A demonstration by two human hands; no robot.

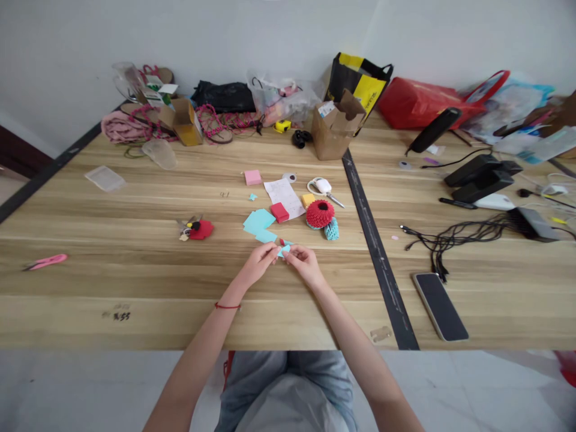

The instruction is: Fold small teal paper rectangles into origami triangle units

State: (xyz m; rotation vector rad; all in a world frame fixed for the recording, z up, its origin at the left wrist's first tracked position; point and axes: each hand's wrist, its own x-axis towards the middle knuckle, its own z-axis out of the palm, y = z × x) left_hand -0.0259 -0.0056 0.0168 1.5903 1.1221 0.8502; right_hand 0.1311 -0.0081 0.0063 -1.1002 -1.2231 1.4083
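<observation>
Between my two hands a small piece of light blue paper (283,251) is pinched by the fingertips, above the table near its front. My left hand (262,258) is closed on its left side, and my right hand (302,261) grips the right side. Just beyond lie several light blue paper sheets (260,221) and a small red scrap (282,242). A round red folded-paper piece (320,213) sits to the right, with a light blue folded-paper piece (332,229) against it. A red paper stack (279,212) rests on a written sheet (288,195), next to a yellow paper stack (308,200).
At left lie pink thread snips (47,261) and a red piece with small items (201,229). A pink paper stack (252,177) and scissors (333,200) are farther back. Rightward are a phone (441,306) and black cables (463,233). A cardboard box (335,132) stands behind.
</observation>
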